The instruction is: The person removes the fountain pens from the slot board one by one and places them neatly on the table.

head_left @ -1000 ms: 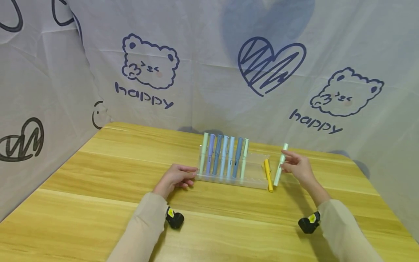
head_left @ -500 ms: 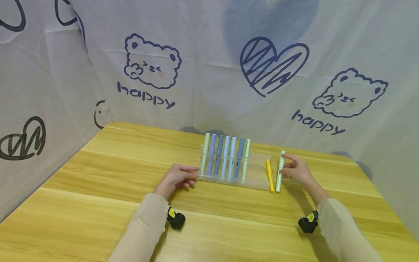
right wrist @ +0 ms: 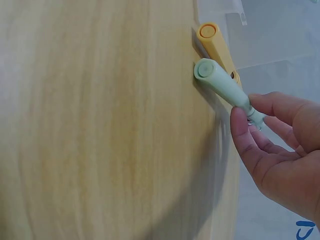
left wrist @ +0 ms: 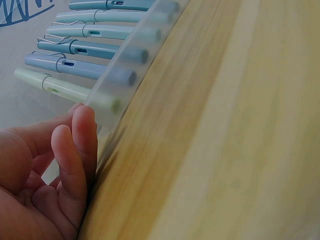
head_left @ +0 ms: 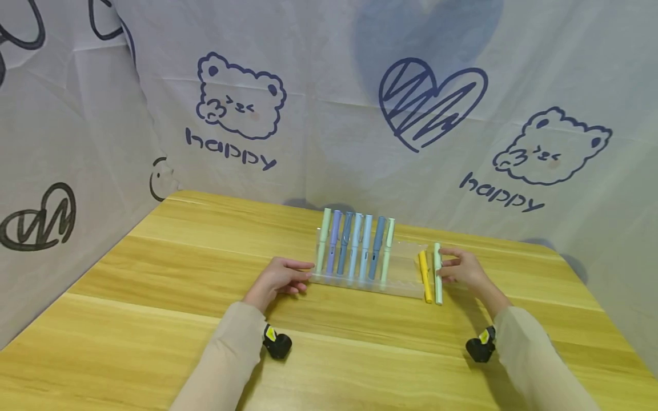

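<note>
A clear plastic pen rack (head_left: 406,290) stands on the table, bearing several capped pens side by side in green, purple and blue shades. At its left end my left hand (head_left: 280,278) pinches the corner; in the left wrist view the fingers curl beside the rack's edge (left wrist: 102,120), near a pale green pen (left wrist: 65,90). My right hand (head_left: 465,269) pinches a mint-green pen (head_left: 438,279) between thumb and fingers, its lower end at the table. Just left of it a yellow pen (head_left: 425,277) lies by the rack's right end. Fingers hide part of the mint-green pen.
The wooden table (head_left: 360,354) reaches back to a white cloth backdrop (head_left: 329,142) printed with bears and hearts. A second cloth (head_left: 67,131) hangs at the left. A small black camera (head_left: 277,345) sits at the left wrist, another camera (head_left: 480,345) at the right.
My right hand has brought the mint-green pen down and slightly left, turning it from a slant to nearly parallel with the yellow pen. The left hand stays at the rack's end.
</note>
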Demonstrator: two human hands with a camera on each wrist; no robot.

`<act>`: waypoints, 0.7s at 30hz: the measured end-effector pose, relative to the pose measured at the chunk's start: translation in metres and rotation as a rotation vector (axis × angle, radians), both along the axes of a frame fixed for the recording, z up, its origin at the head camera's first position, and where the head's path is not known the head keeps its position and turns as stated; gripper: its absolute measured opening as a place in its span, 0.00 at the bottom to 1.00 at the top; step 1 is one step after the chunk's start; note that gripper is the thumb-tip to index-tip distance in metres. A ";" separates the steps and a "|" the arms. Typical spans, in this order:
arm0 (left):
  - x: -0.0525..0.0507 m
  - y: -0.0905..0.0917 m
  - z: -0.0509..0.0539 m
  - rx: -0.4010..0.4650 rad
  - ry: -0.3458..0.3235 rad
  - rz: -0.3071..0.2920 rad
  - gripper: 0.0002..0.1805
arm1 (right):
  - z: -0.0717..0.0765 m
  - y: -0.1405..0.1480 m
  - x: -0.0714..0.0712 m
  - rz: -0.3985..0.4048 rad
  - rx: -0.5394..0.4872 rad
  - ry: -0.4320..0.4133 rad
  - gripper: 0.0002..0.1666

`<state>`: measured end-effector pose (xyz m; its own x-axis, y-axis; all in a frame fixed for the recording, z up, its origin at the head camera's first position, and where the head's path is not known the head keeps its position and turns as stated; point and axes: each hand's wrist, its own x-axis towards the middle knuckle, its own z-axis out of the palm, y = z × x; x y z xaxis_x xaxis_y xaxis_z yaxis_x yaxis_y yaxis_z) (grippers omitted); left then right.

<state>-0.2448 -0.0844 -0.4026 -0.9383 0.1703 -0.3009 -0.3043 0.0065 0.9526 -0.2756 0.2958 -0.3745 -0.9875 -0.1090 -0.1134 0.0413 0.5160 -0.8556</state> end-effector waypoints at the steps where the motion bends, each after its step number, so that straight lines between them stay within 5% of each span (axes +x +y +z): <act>1: 0.000 0.000 0.000 -0.001 -0.001 0.000 0.20 | -0.001 0.000 -0.001 0.000 0.002 -0.005 0.34; 21: 0.000 0.000 0.000 -0.011 -0.005 0.001 0.19 | -0.003 -0.007 -0.004 -0.053 0.000 -0.060 0.28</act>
<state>-0.2450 -0.0845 -0.4024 -0.9369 0.1655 -0.3079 -0.3094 0.0170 0.9508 -0.2792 0.2887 -0.3774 -0.9833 -0.0565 -0.1729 0.1202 0.5117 -0.8507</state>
